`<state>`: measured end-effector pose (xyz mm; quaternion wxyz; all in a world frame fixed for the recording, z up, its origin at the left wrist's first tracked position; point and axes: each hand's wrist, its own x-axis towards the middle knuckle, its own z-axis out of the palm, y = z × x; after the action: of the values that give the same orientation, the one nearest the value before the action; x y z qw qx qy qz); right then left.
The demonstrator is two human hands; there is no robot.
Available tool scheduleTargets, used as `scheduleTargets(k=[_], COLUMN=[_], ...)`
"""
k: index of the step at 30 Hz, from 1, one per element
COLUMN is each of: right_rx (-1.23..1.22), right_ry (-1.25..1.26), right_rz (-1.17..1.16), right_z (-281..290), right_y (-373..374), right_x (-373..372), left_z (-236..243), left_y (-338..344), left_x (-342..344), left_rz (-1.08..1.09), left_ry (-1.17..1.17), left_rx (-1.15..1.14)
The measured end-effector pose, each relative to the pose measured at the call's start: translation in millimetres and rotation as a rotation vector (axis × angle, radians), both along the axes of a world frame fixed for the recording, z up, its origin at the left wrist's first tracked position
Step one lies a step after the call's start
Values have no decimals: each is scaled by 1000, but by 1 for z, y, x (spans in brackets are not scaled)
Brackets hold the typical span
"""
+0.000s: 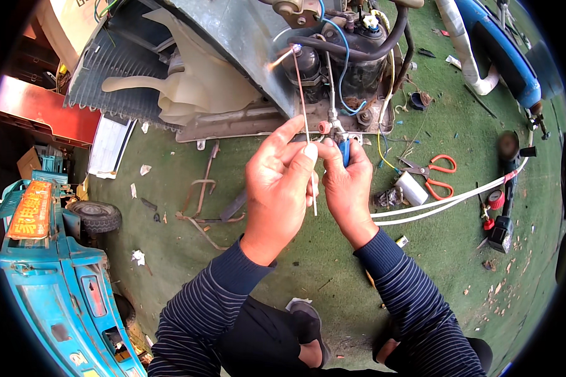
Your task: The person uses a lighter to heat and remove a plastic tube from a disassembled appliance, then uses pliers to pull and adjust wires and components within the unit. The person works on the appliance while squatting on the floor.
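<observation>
My left hand (280, 182) pinches a thin copper-coloured brazing rod (302, 91) between thumb and fingers. The rod's far end reaches a bright glowing spot by the top of a small black cylinder (305, 65), where a flame (278, 61) shows. Beside it, my right hand (347, 188) closes round a gas torch (334, 125) with a red knob (324, 127) and a blue knob (344, 151). The torch's thin metal tube runs up toward the pipes; its tip is hard to make out. Both hands are close together, nearly touching. My right fingers hide most of the torch handle.
Ahead stands an opened cooling unit with a beige fan (188, 88), fins and a black compressor (361, 60). Twin white hoses (446, 201) run right from my right hand. Orange-handled scissors (429, 171) lie on green flooring. A blue vehicle (63, 276) stands left.
</observation>
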<state>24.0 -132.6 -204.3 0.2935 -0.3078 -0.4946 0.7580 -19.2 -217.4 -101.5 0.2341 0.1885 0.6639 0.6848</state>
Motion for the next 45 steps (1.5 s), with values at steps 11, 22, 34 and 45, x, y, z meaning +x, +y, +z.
scheduleTargets(k=[11, 22, 34, 45], right_rx=[-4, 3, 359, 349], right_ry=[6, -75, -361, -325], right_rz=[39, 41, 392, 465], right_z=[3, 2, 62, 123], right_y=[2, 3, 32, 13], right_x=[-1, 20, 138, 165], left_z=[-2, 4, -4, -45], left_y=[1, -4, -106, -97], left_x=[-1, -1, 122, 131], left_rz=[3, -15, 38, 11], left_ry=[2, 1, -434, -690], left_rx=[11, 5, -102, -270])
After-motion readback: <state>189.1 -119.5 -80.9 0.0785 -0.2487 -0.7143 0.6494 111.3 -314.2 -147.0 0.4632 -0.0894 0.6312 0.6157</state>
